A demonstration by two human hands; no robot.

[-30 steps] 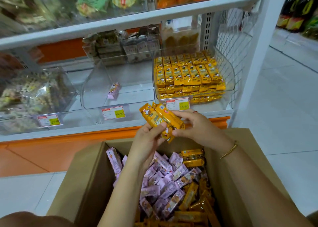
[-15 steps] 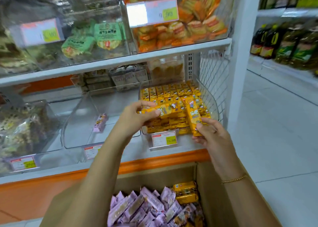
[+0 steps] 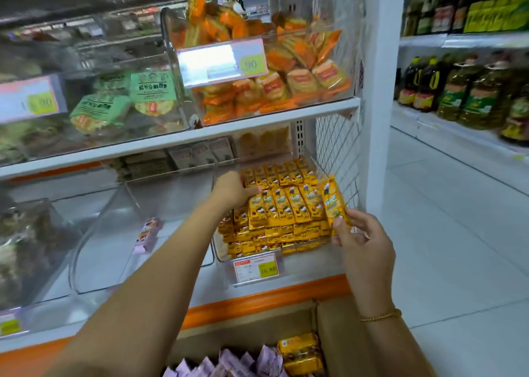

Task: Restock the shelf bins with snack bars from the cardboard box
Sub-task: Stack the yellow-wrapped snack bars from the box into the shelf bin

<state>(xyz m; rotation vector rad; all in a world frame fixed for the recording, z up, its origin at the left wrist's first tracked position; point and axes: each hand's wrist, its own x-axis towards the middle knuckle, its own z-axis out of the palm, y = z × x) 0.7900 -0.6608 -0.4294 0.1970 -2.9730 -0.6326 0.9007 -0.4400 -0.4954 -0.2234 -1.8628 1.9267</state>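
We are at the lower right of the frame, at the clear bin (image 3: 221, 257) that holds the stacked yellow bars (image 3: 286, 205), and the step in hand looks like laying loose bars onto the top layer.

The right hand (image 3: 363, 242) pinches one yellow snack bar (image 3: 332, 202) by its lower end, thumb in front and fingers behind. The bar stands nearly upright, its top leaning a little toward upper left. It hovers just beside the right edge of the stack, close to the wire side panel (image 3: 337, 147), and we cannot tell whether it touches the pile.

The bars in the top layer lie with their long axes running from front to back, side by side. As we see it, the held bar is already close to that line and needs mostly to tip forward and down, then slide a touch left into whatever room is left at the right end of the row.

The left hand (image 3: 234, 189) reaches in from the other side and rests on the stack's left end, back toward us, fingers curled over the bars. Whether it pinches a bar or only steadies the row we cannot tell.

So the right hand is the nearer one for the open end.

The cardboard box (image 3: 340, 342) sits at the bottom of the frame under the shelf edge, with purple bars (image 3: 229, 365) and more yellow ones inside.
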